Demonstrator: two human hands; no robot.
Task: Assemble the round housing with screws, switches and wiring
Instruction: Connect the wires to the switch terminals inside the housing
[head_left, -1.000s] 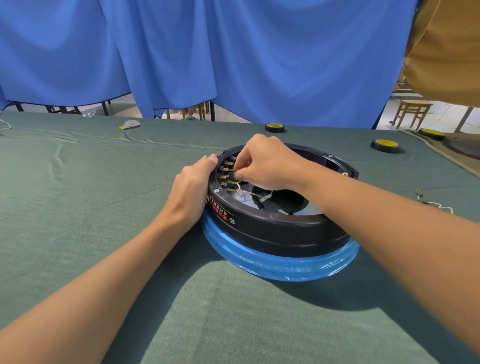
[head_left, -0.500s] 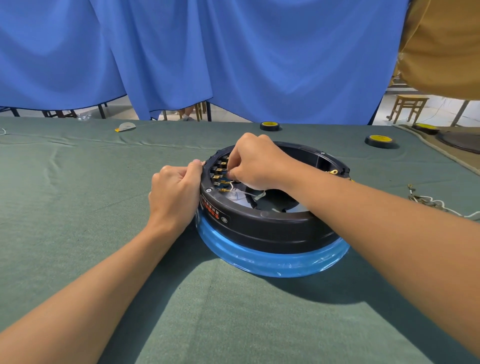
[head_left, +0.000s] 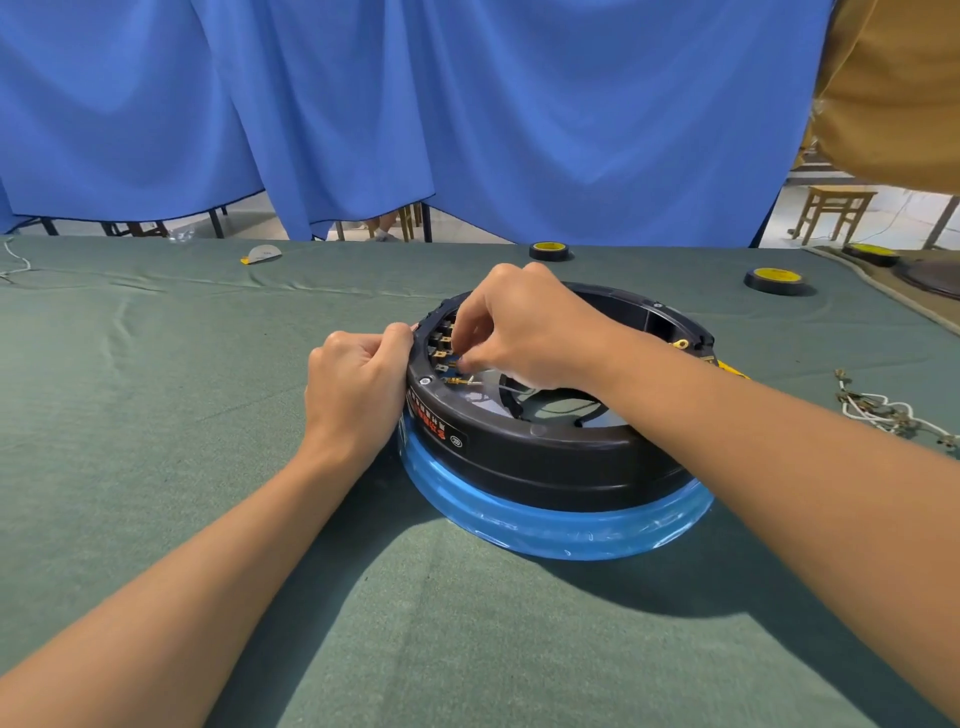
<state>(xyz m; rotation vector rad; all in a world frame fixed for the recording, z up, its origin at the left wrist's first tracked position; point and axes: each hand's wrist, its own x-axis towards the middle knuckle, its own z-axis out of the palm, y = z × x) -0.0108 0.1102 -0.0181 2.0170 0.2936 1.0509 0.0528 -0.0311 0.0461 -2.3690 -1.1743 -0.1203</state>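
two hands: left hand (head_left: 358, 384) grips round housing (head_left: 545, 457) rim, right hand (head_left: 524, 322) pinches a wire connector (head_left: 460, 365).

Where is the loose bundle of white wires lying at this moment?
Head view, far right: the white wire bundle lies on the green cloth, to the right of the round black plastic housing.

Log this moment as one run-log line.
left hand: grips housing rim | right hand: at terminal row, grasp unclear | white wire: lies inside housing | housing: on green cloth
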